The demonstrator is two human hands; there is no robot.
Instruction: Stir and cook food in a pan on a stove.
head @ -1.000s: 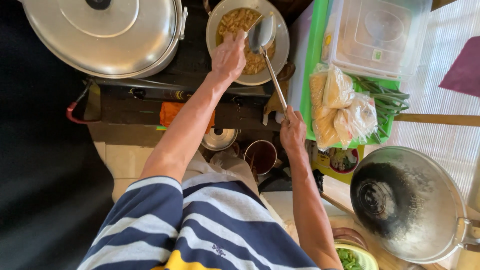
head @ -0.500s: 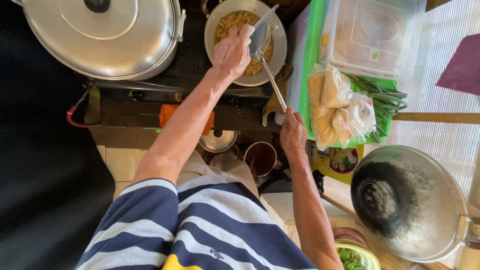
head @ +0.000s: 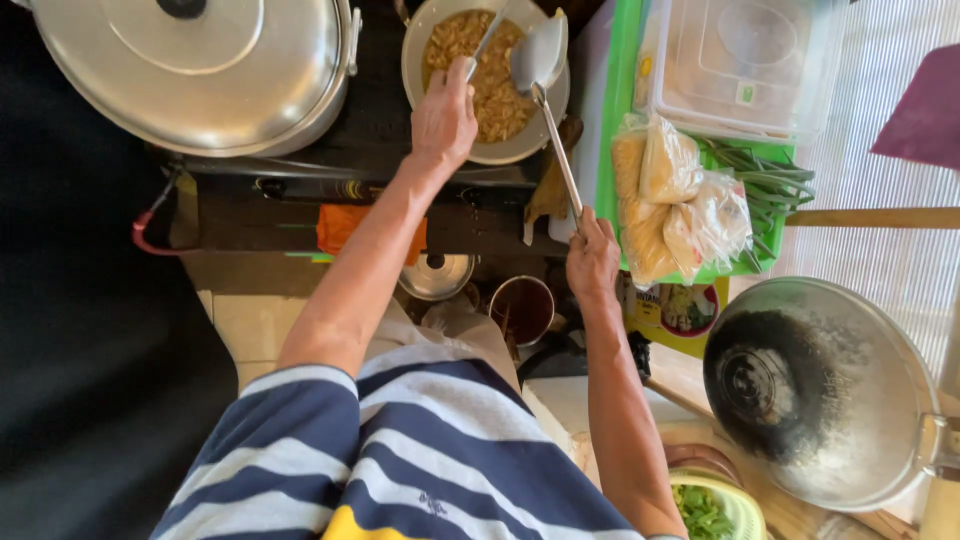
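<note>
1. Right hand (head: 592, 262) is gripping the ladle (head: 545, 110) at the handle's far end; bowl is hanging over the pan (head: 420, 90) rim.
2. Left hand (head: 445, 115) is clenching a thin metal utensil (head: 490, 38) w/ its tip in the food (head: 490, 75).
3. Ladle's looking stiff, light, smooth steel; prob slippery if greasy, so the handle end is the safest hold.
4. Food's looking loose, soft.
</note>
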